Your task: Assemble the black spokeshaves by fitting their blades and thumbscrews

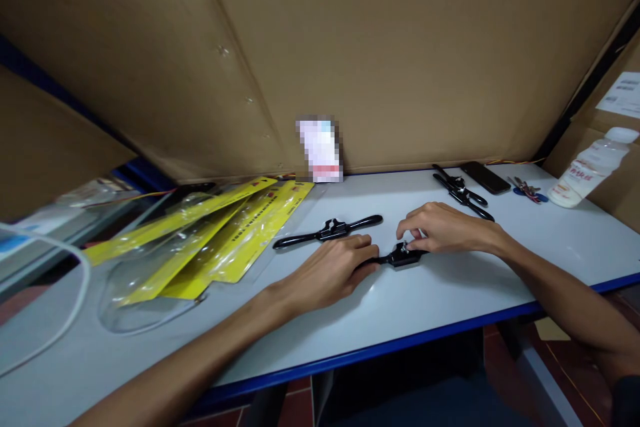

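Note:
A black spokeshave [406, 257] with a silvery screw on its body lies low over the table in front of me. My left hand [345, 261] is closed round its left handle, which the fingers mostly hide. Over the body, my right hand [434, 228] has its thumb and a finger at the small silvery screw; the fingertips look closed on it. Just beyond my left hand rests a second black spokeshave [331, 231], untouched. Further back on the right, more black spokeshaves [461, 191] lie close together.
Yellow-backed clear plastic packages [240, 233] spread over the left side. A lit, blurred-out screen [323, 150] leans on the cardboard wall [380, 47]. At the back right are a dark phone [485, 177], keys [528, 191] and a bottle [590, 170]. A white cable [83, 280] loops at far left.

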